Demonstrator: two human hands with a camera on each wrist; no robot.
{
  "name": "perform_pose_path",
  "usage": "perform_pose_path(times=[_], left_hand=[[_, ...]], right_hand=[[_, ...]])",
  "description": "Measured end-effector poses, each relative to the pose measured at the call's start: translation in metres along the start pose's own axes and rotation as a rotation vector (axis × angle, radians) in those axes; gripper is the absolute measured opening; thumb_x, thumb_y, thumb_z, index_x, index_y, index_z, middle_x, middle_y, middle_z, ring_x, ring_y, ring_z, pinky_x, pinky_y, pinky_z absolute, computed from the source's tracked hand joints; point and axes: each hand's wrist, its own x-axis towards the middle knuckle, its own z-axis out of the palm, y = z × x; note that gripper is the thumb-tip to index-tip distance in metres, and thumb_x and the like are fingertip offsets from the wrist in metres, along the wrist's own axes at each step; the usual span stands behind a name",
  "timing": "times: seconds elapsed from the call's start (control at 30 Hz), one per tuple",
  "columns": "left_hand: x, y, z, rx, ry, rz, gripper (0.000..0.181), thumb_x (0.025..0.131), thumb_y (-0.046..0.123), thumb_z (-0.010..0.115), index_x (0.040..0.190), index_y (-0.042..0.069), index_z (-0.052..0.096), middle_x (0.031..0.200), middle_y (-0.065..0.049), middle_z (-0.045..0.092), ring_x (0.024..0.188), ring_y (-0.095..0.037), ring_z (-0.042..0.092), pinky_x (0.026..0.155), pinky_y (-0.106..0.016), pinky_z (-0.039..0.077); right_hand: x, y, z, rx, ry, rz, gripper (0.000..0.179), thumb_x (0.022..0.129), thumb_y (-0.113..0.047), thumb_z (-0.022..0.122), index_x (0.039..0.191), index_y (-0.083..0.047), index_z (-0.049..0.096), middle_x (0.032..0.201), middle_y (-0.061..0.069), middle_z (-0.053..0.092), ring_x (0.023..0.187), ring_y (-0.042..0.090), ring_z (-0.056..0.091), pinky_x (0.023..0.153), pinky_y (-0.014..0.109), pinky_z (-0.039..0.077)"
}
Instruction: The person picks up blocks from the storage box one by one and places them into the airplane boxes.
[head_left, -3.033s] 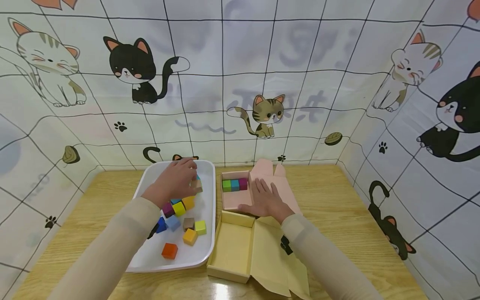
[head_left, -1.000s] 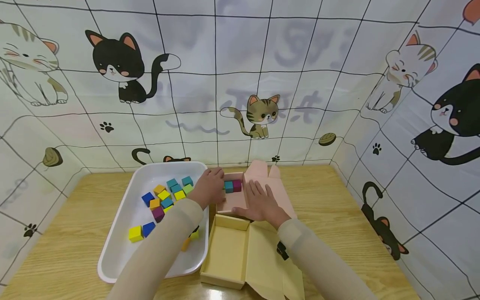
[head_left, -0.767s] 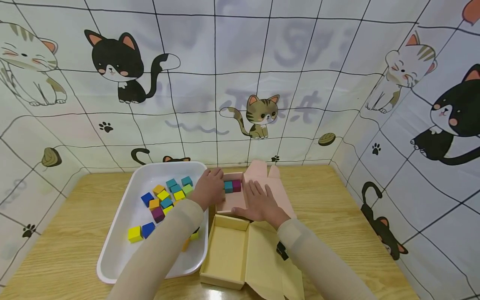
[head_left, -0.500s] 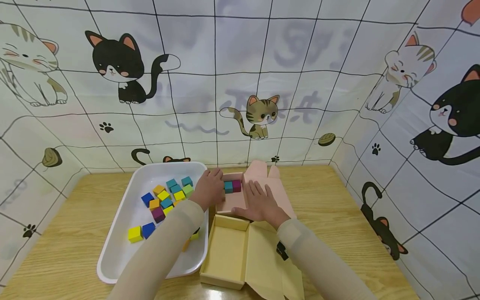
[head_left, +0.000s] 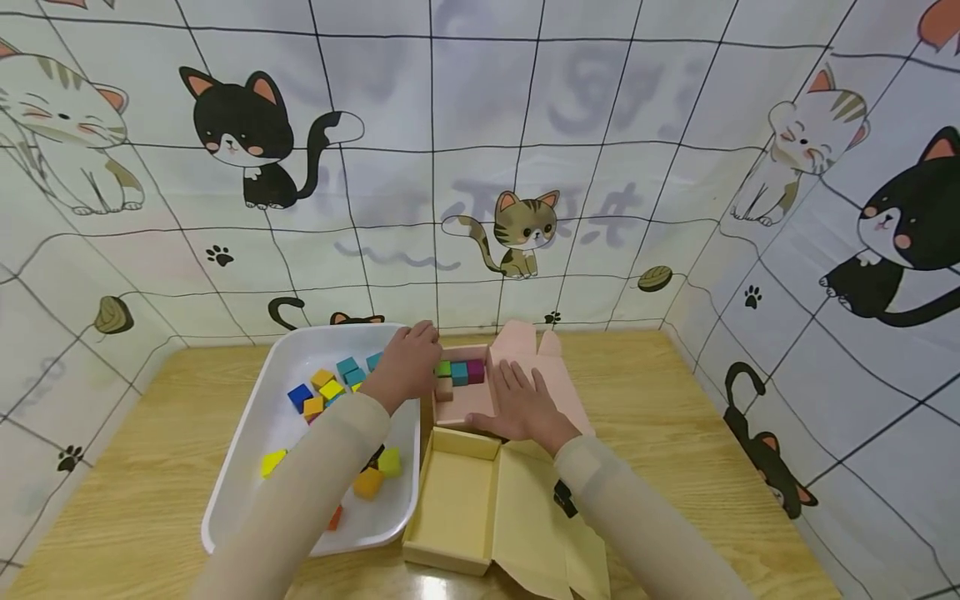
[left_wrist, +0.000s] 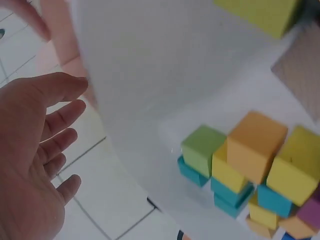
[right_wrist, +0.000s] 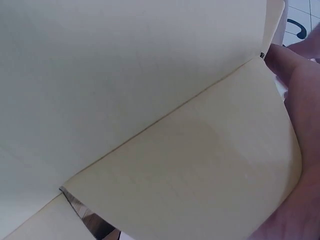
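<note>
My left hand [head_left: 408,362] hovers over the right rim of the white tray [head_left: 232,467], beside the pink box [head_left: 472,408]. In the left wrist view its fingers are loosely bent and hold nothing. Inside the pink box a green cube [head_left: 444,369], a teal cube [head_left: 459,374] and a purple cube [head_left: 476,372] stand in a row along the back. A plain wooden cube [head_left: 444,389] sits in front of the green one. My right hand [head_left: 525,408] rests flat on the box's folded-out lid [head_left: 555,379], thumb over the box's front edge.
Several coloured cubes lie in the tray, among them a blue cube [head_left: 300,397] and an orange cube [head_left: 367,483]. A yellow box [head_left: 453,500] stands in front of the pink one, its lid [head_left: 536,500] folded out under the right forearm. Behind the table [head_left: 675,467] hangs a cat-print cloth [head_left: 615,100].
My left hand carried the wooden cube from the tray into the pink box, let it go, and has drawn back left. The right hand has kept its place on the lid.
</note>
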Motion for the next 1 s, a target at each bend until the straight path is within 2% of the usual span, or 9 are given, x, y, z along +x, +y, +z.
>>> perform_pose_path(times=[0.07, 0.2, 0.3, 0.43, 0.5, 0.73, 1.0], left_hand=[[-0.008, -0.009, -0.009, -0.026, 0.036, 0.008, 0.018, 0.088, 0.024, 0.066, 0.098, 0.009, 0.069, 0.125, -0.007, 0.055, 0.131, -0.026, 0.04, 0.111, -0.046, 0.038], [-0.024, -0.028, -0.023, -0.081, 0.089, 0.01, 0.014, 0.086, 0.022, 0.068, 0.093, 0.011, 0.069, 0.125, -0.009, 0.056, 0.135, -0.03, 0.039, 0.11, -0.05, 0.038], [-0.035, -0.042, -0.028, -0.11, 0.077, -0.018, 0.016, 0.086, 0.024, 0.069, 0.096, 0.012, 0.071, 0.129, -0.011, 0.055, 0.14, -0.032, 0.034, 0.114, -0.053, 0.033], [-0.049, -0.058, -0.027, -0.144, 0.047, -0.064, 0.017, 0.085, 0.025, 0.071, 0.097, 0.013, 0.072, 0.134, -0.012, 0.054, 0.143, -0.034, 0.03, 0.118, -0.055, 0.028], [-0.057, -0.063, -0.024, -0.156, 0.026, -0.09, 0.017, 0.084, 0.025, 0.073, 0.096, 0.013, 0.073, 0.135, -0.012, 0.054, 0.143, -0.035, 0.03, 0.118, -0.056, 0.027], [-0.078, -0.078, -0.005, -0.113, -0.044, -0.139, 0.018, 0.081, 0.027, 0.076, 0.092, 0.013, 0.075, 0.127, -0.013, 0.057, 0.126, -0.034, 0.042, 0.109, -0.056, 0.038], [-0.092, -0.079, 0.022, -0.117, -0.063, -0.159, 0.022, 0.08, 0.032, 0.077, 0.088, 0.011, 0.076, 0.128, -0.015, 0.058, 0.133, -0.037, 0.039, 0.112, -0.06, 0.035]], right_hand=[[0.0, 0.0, 0.0, 0.005, -0.001, 0.0, 0.098, 0.089, -0.072, 0.042, 0.157, -0.012, 0.006, 0.164, 0.012, 0.011, 0.153, 0.031, 0.009, 0.123, 0.056, 0.004], [0.001, 0.001, 0.001, 0.02, -0.007, -0.002, 0.098, 0.089, -0.071, 0.042, 0.157, -0.01, 0.006, 0.165, 0.013, 0.008, 0.153, 0.031, 0.007, 0.123, 0.056, 0.001], [0.0, 0.002, 0.001, 0.023, -0.009, -0.005, 0.098, 0.09, -0.071, 0.042, 0.157, -0.009, 0.007, 0.165, 0.013, 0.007, 0.153, 0.031, 0.007, 0.123, 0.056, 0.0], [0.0, 0.002, 0.0, 0.014, -0.014, -0.006, 0.099, 0.089, -0.073, 0.041, 0.157, -0.009, 0.008, 0.165, 0.013, 0.007, 0.153, 0.031, 0.006, 0.123, 0.055, 0.001], [0.0, 0.002, 0.0, 0.012, -0.019, -0.008, 0.1, 0.089, -0.074, 0.04, 0.157, -0.009, 0.007, 0.165, 0.013, 0.007, 0.154, 0.031, 0.006, 0.123, 0.055, 0.001], [0.001, 0.002, -0.001, 0.021, -0.03, -0.001, 0.099, 0.09, -0.071, 0.041, 0.157, -0.008, 0.005, 0.165, 0.013, 0.006, 0.154, 0.031, 0.005, 0.123, 0.055, -0.001], [-0.003, 0.0, -0.004, 0.038, -0.024, -0.008, 0.099, 0.089, -0.071, 0.042, 0.157, -0.008, 0.007, 0.165, 0.014, 0.008, 0.153, 0.032, 0.007, 0.123, 0.056, 0.001]])
